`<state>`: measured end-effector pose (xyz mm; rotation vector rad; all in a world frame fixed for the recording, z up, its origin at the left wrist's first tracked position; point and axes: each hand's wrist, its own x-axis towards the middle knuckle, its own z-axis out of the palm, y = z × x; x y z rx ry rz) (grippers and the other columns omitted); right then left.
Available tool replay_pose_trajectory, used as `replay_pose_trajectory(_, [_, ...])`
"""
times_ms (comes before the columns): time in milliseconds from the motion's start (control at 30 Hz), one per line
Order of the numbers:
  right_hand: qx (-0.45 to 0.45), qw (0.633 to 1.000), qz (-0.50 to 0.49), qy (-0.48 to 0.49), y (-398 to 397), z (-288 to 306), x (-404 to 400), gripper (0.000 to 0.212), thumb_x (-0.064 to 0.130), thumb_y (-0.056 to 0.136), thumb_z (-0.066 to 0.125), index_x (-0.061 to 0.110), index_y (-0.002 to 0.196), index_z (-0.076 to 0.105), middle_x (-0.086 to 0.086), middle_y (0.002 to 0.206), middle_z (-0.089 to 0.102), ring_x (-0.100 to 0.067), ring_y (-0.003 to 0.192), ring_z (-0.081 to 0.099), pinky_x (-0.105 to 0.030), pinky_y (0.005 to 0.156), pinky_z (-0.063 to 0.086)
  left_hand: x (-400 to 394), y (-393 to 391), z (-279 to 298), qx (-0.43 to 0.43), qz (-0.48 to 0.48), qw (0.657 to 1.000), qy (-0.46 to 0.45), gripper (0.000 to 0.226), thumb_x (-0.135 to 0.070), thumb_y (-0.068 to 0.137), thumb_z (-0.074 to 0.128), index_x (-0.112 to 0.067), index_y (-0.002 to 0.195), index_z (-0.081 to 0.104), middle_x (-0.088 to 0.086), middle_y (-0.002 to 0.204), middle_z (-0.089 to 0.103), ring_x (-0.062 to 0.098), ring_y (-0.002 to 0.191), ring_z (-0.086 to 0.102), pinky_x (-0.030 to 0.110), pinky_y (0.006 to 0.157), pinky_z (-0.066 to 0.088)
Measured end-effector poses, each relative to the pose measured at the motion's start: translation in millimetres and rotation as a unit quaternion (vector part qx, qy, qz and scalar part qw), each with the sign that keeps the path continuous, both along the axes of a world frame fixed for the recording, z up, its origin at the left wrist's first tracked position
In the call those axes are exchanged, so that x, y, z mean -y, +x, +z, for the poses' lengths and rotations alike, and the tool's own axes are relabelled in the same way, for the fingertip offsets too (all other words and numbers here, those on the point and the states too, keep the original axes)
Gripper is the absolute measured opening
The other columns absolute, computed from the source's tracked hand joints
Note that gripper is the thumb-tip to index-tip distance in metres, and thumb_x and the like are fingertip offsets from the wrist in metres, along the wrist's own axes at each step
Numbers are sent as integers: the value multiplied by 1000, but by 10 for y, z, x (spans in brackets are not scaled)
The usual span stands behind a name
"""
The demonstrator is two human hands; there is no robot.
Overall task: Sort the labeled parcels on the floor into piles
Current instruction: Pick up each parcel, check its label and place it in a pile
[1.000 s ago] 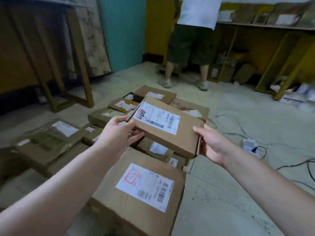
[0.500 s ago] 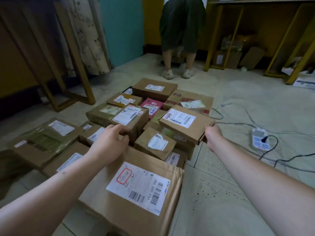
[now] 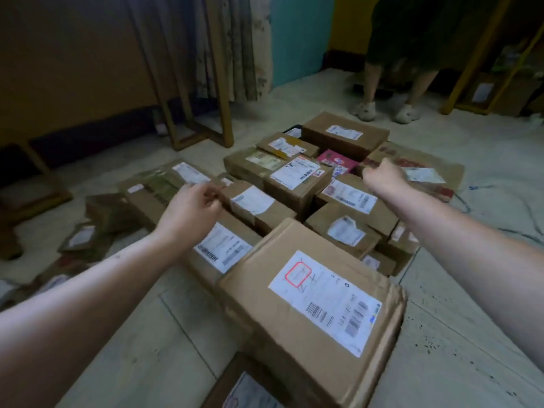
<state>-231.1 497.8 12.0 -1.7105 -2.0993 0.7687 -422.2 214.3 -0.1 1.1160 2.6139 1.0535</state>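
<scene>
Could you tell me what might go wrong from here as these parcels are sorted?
The parcels are stacked unevenly and packed tight, so pulling one out could tip its neighbours. The label on one small box looks torn and curled; it might come off, leaving that box unsortable. Another person's feet stand just behind the pile, so a reach or step back could cause a trip.

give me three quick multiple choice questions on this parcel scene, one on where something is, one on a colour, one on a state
1. Where is the pink parcel?
A. among the brown boxes in the far part of the pile
B. on the shelf
C. in the left hand

2. What colour is the outlined box on the nearest parcel's label?
A. blue
B. red
C. green

3. What is the left hand doing?
A. holding a parcel in the air
B. resting on the bare floor
C. reaching low over the parcels, nothing lifted

Answers: 1 A, brown boxes surround it; 2 B, a red outline shows; 3 C, no parcel is raised.
</scene>
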Motion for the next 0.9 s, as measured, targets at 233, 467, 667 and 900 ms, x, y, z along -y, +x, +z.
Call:
replay_pose_trajectory(233, [-78, 949, 279, 125, -1033, 1019, 1971, 49, 27, 94, 47, 10, 140, 47, -13, 135, 53, -28, 112, 57, -39, 89, 51, 1133, -93, -671, 70, 208, 975, -22, 19, -26, 92, 54, -25, 110, 61, -3, 102, 62, 18, 92, 61, 38, 82, 54])
replay_pose_trajectory(467, [41, 853, 511, -101, -230, -806, 4135, 20, 25, 97, 41, 17, 107, 57, -6, 99, 57, -32, 99, 61, -33, 71, 44, 2324, 469, -2178, 192, 116, 945, -238, 30, -18, 94, 53, -13, 123, 60, 12, 121, 63, 25, 103, 61, 25, 78, 45])
replay_pose_trajectory(667, [284, 909, 138, -271, 943, -2405, 3518, 52, 32, 99, 42, 6, 144, 35, -16, 142, 40, -30, 126, 45, -33, 96, 42, 2193, 966, -2671, 266, 71, 929, -245, 41, -23, 95, 54, -18, 136, 49, 9, 136, 52, 23, 119, 55, 29, 99, 44])
replay_pose_trajectory(900, [116, 904, -28, -411, 837, -2541, 3322, 64, 15, 86, 56, 8, 146, 36, -22, 138, 49, -38, 119, 53, -44, 97, 51, 1717, 1198, -2761, 454, 90, 854, -238, 92, -45, 75, 64, -2, 148, 30, 20, 148, 29, 30, 127, 45, 23, 95, 38])
